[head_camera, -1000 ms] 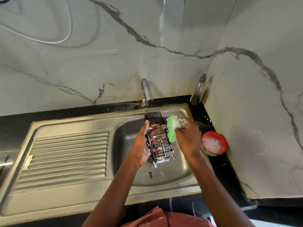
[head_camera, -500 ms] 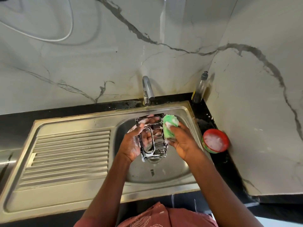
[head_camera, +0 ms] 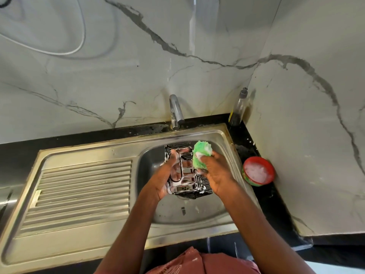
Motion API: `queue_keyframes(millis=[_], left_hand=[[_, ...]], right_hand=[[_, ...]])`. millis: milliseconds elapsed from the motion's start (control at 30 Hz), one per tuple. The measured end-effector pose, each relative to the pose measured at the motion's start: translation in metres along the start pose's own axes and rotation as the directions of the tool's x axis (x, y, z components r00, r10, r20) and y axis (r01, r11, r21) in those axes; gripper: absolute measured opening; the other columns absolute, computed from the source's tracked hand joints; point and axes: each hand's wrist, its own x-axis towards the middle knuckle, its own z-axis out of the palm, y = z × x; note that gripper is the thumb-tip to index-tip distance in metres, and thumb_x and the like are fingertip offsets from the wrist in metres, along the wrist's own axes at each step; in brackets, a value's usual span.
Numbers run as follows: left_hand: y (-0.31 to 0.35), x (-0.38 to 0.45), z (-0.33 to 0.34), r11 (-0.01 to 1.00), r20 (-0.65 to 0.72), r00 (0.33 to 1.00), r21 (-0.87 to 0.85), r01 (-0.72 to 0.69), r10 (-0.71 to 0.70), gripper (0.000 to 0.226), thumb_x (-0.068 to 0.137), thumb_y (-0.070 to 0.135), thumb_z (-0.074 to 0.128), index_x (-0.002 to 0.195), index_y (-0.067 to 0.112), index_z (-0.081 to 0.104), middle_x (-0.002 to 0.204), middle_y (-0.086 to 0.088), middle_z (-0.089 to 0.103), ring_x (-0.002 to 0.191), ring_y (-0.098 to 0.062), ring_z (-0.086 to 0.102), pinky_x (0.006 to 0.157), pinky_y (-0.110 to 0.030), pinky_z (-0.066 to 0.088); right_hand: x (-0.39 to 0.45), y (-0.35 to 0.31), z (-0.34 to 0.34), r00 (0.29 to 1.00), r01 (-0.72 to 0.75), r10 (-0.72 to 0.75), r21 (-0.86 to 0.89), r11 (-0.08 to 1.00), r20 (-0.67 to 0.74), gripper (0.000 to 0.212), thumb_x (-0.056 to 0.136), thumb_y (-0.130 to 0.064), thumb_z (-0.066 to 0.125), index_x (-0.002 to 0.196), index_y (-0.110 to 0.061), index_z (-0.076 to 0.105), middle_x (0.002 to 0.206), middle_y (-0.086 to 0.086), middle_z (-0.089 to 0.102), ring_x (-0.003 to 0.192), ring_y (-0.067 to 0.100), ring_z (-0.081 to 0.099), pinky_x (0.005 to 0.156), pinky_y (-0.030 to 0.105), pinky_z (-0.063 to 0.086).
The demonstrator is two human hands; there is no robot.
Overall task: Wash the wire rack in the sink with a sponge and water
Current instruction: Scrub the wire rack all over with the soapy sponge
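— Head view first: what in the left hand (head_camera: 165, 179)?
— Wire rack (head_camera: 187, 171), black, streaked with foam, gripped along its left side, fingers curled through the wires, held up over the sink (head_camera: 223, 139) basin rather than resting on its floor.
— And the right hand (head_camera: 216, 175)?
— Closed around a green sponge (head_camera: 201, 154), soapy, pressed against the rack's right edge near the top. Fingertips white with lather.
— Rack upright or tilted?
— Standing roughly on end, far end toward the tap (head_camera: 175, 111), near end low between both wrists. Exact tilt hard to judge; wires blurred, probably from motion.
— Water running?
— Cannot tell from the spout. Drops of foam on the basin floor just below the hands.
— Anything right of the right hand?
— Red bowl (head_camera: 258, 171) with suds, on the dark bench (head_camera: 276, 206), close beside the sink rim. Beyond it, in the corner, a clear soap bottle (head_camera: 238, 109) with dark liquid low inside.
— Left of the left hand?
— Ribbed draining board (head_camera: 83, 192), steel, bare and dry-looking.
— Behind it all?
— Marble-veined wall (head_camera: 98, 86), with a white cable (head_camera: 79, 50) looping across its upper left.
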Motion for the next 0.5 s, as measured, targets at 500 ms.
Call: queue_keyframes(millis=[500], left_hand=[[-0.005, 0.012, -0.001, 0.949, 0.076, 0.996, -0.315, -0.019, 0.045, 0.064, 0.113, 0.046, 0.025, 0.115, 0.009, 0.078, 0.110, -0.018, 0.076, 0.093, -0.030, 0.076, 0.074, -0.042, 0.064]], right_hand=[[-0.026, 0.013, 0.026, 0.655, 0.613, -0.704, -0.737, 0.283, 0.274, 0.040, 0.082, 0.008, 0.071, 0.117, -0.012, 0.074, 0.111, -0.002, 0.071, 0.078, 0.001, 0.063, 0.064, -0.002, 0.045]])
